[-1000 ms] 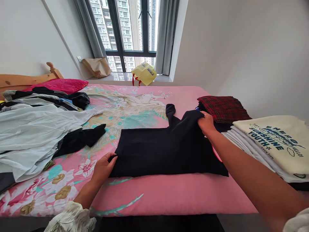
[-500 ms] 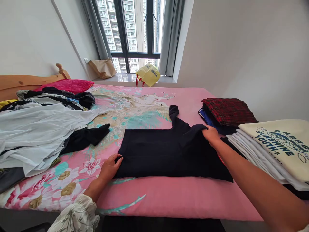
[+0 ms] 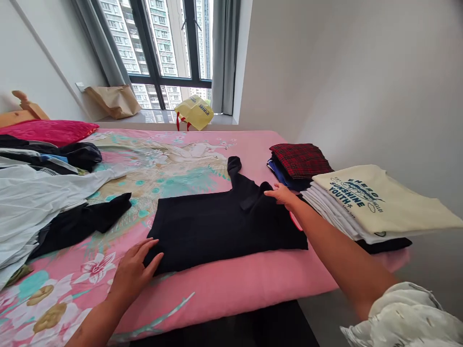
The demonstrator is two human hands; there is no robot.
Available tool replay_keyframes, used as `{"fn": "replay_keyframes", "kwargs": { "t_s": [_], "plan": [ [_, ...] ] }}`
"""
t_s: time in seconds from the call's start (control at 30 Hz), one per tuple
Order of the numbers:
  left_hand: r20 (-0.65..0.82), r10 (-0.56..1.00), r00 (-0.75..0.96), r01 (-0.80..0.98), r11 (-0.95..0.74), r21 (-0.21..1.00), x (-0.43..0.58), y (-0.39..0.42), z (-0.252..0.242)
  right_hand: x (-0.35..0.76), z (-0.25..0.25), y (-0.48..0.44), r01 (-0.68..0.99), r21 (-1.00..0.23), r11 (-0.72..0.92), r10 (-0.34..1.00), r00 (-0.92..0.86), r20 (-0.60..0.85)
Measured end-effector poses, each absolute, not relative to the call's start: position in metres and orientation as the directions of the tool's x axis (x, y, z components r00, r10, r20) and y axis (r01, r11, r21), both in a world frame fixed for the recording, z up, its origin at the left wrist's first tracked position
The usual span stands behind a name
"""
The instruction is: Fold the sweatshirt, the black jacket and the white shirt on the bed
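Note:
A black long-sleeved top (image 3: 202,226) lies half folded on the bed, one sleeve (image 3: 235,168) sticking out toward the window. My left hand (image 3: 135,265) rests at the near left corner of its hem, fingers spread and touching the cloth. At the collar end, my right hand (image 3: 282,194) is over a bunched part of the fabric, its thumb and fingers apart. A bit of red shows at the top's right edge, beside my right forearm.
A loose clothes heap with a white shirt (image 3: 43,193) lies left. On the right are a red plaid garment (image 3: 302,160) on folded blue cloth and a folded stack topped by a cream printed piece (image 3: 383,197). A yellow bag (image 3: 195,112) and paper bag (image 3: 115,100) sit by the window.
The view has swung right. My left hand's fingers have spread from their pinch on the hem corner. My right hand has loosened at the collar, and a flap of fabric has dropped beside it.

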State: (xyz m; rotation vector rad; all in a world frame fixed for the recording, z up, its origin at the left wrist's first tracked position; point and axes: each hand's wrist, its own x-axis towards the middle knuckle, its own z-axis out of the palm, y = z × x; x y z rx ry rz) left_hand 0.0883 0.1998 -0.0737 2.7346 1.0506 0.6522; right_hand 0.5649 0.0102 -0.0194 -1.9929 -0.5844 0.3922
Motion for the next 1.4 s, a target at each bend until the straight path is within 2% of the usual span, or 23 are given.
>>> {"fn": "replay_keyframes", "kwargs": {
  "t_s": [0.17,0.27,0.4,0.6,0.8,0.93,1.17,1.4],
  "plan": [
    [0.37,0.346,0.862,0.348,-0.935,0.064,0.098,0.159,-0.092,0.543,-0.037,-0.062,0.341,-0.777,-0.53,0.575,0.818,-0.033],
    [0.373,0.283,0.884,0.313,-0.95,-0.022,0.099,0.153,-0.108,0.528,-0.055,-0.115,0.351,-0.72,-0.598,0.559,0.827,-0.061],
    [0.358,0.327,0.875,0.369,-0.928,-0.055,0.103,0.158,-0.111,0.516,-0.075,-0.156,0.332,-0.699,-0.633,0.541,0.836,-0.093],
    [0.277,0.332,0.902,0.372,-0.922,-0.104,0.103,0.162,-0.101,0.505,-0.079,-0.159,0.363,-0.686,-0.63,0.537,0.842,-0.048],
    [0.297,0.33,0.896,0.386,-0.91,-0.152,0.094,0.153,-0.108,0.5,-0.083,-0.169,0.359,-0.675,-0.644,0.502,0.865,-0.018],
    [0.279,0.359,0.891,0.407,-0.903,-0.139,0.106,0.142,-0.098,0.505,-0.084,-0.16,0.373,-0.668,-0.644,0.507,0.862,-0.007],
    [0.188,0.44,0.878,0.456,-0.888,-0.056,0.131,0.133,-0.084,0.515,-0.074,-0.128,0.352,-0.573,-0.74,0.515,0.845,-0.146],
    [0.19,0.424,0.885,0.44,-0.896,-0.05,0.111,0.132,-0.087,0.506,-0.071,-0.157,0.417,-0.546,-0.726,0.565,0.815,-0.13]
  ]
}}
